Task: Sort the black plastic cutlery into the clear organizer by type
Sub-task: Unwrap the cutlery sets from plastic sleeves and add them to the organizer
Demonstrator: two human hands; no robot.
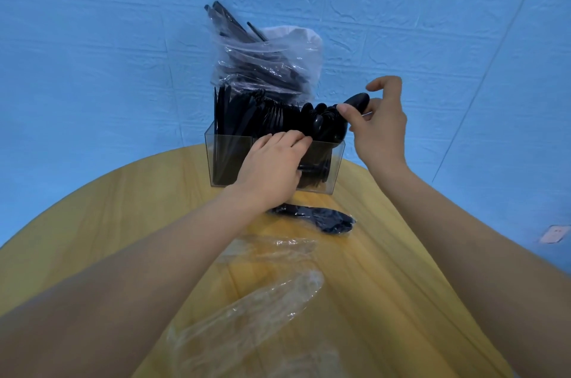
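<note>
A clear organizer [228,158] stands at the far edge of the round wooden table, packed with upright black knives at its left, forks in the middle and spoons at its right. My left hand [272,167] lies flat against the organizer's front wall, fingers over its rim. My right hand [380,127] pinches a black spoon [358,100] by thumb and fingers just above the right compartment. A few black spoons in a clear wrapper [321,220] lie on the table in front of the organizer.
Behind the organizer a clear plastic bag [265,65] holds more black cutlery, with handles sticking out at the top. Two empty clear wrappers [262,309] lie on the yellow wooden table [123,207] between my forearms. Blue floor surrounds the table.
</note>
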